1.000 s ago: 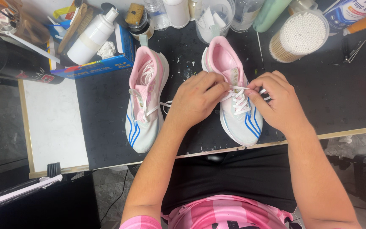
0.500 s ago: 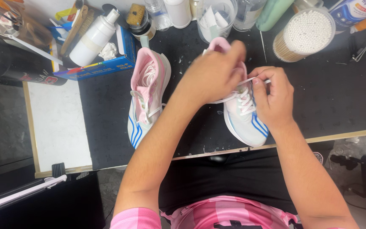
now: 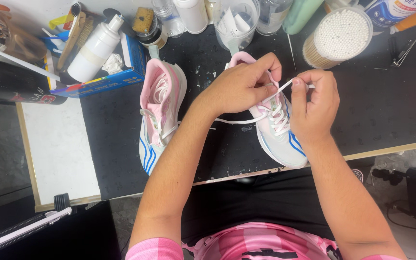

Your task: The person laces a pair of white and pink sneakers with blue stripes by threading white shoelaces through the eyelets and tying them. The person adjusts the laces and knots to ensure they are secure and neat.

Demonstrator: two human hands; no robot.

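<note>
Two white, pink and blue sneakers lie on a black work mat [image 3: 391,110]. My left hand [image 3: 239,86] rests on the collar of the right-hand sneaker [image 3: 278,132] and pinches its white lace [image 3: 239,120]. My right hand [image 3: 314,108] is beside that shoe's tongue, fingers closed on the other end of the same lace, which is pulled taut between the two hands. A loose length of lace trails left across the mat. The left-hand sneaker [image 3: 157,115] lies untouched, its laces slack.
Along the back stand a tub of cotton swabs [image 3: 338,36], a clear cup [image 3: 234,21], bottles, a white spray bottle [image 3: 95,48] in a blue box [image 3: 107,82] and a black can [image 3: 10,84]. A white board [image 3: 58,149] lies left. The table's front edge runs under my forearms.
My left hand came back down from the heel onto the shoe's collar. My right hand rose slightly, and the lace now stretches taut between both hands.
</note>
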